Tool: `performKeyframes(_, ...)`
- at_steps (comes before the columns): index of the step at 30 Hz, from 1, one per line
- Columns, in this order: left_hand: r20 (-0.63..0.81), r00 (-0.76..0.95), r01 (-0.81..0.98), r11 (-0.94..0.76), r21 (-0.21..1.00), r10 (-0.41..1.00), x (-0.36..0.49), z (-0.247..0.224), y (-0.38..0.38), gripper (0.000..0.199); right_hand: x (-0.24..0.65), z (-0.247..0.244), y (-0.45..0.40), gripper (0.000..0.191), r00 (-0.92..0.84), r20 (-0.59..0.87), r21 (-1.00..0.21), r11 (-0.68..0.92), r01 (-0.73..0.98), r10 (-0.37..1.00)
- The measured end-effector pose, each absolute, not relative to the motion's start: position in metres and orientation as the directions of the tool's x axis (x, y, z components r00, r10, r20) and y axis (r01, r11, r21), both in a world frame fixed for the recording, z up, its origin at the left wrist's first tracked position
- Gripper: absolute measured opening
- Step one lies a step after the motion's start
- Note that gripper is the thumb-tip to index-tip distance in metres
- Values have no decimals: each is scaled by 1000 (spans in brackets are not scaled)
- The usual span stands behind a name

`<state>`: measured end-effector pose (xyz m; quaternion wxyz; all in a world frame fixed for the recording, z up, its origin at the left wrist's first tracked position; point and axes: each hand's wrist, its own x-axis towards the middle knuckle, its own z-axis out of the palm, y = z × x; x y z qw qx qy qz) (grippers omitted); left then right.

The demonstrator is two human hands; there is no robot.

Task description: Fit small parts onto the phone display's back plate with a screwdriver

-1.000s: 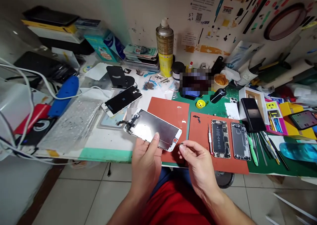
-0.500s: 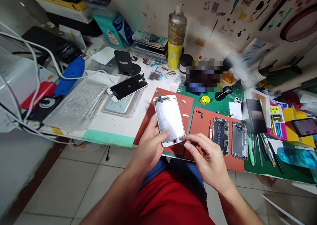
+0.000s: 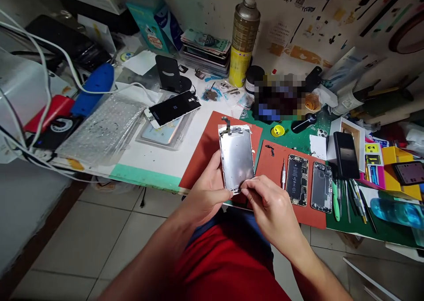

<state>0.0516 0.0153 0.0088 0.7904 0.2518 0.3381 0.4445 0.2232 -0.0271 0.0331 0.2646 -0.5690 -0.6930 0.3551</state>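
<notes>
Toward the back we see a tall spray can, gold-brown above and yellow below [image 3: 244, 40], just beside a squat black jar [image 3: 254, 72]. Left of the can we have a teal and dark-blue carton [image 3: 150, 27]. Farther left, a white cable [image 3: 72, 69] crosses a long blue object [image 3: 94, 82], near crinkled clear plastic packaging [image 3: 102, 133].

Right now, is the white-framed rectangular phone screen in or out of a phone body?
Out: the phone screen sits in the left hand, its silvery metal back uncovered.
</notes>
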Motion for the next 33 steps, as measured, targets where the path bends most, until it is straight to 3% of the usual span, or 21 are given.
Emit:
performKeyframes(14, -321, 390, -544, 497, 676, 863, 54, 5, 14, 93, 228, 41, -27, 18, -135, -30, -813, 54, 580, 990)
performKeyframes(18, -298, 390, -554, 480, 680, 871, 54, 3, 14, 94, 239, 37, -24, 16, 24, -9, -814, -21, 580, 1000)
performKeyframes(21, -291, 389, -555, 475, 683, 874, 48, 4, 14, 95, 248, 22, -16, 18, 134, -88, -805, -150, 574, 987)
performKeyframes(25, -313, 275, -579, 416, 701, 909, 35, 7, 15, 92, 242, -5, 2, 17, 96, -207, -802, -225, 553, 974)
performKeyframes(30, -316, 64, -631, 284, 722, 947, 33, 9, 12, 79, 224, -17, 7, 21, 76, -175, -779, -185, 600, 982)
performKeyframes(32, -313, 10, -621, 251, 743, 950, 36, 9, 11, 70, 218, -12, -4, 24, 112, -153, -826, -189, 531, 982)
performKeyframes(33, -309, -8, -614, 239, 752, 951, 38, 10, 10, 66, 214, -8, -11, 25, 123, -167, -891, -203, 405, 978)
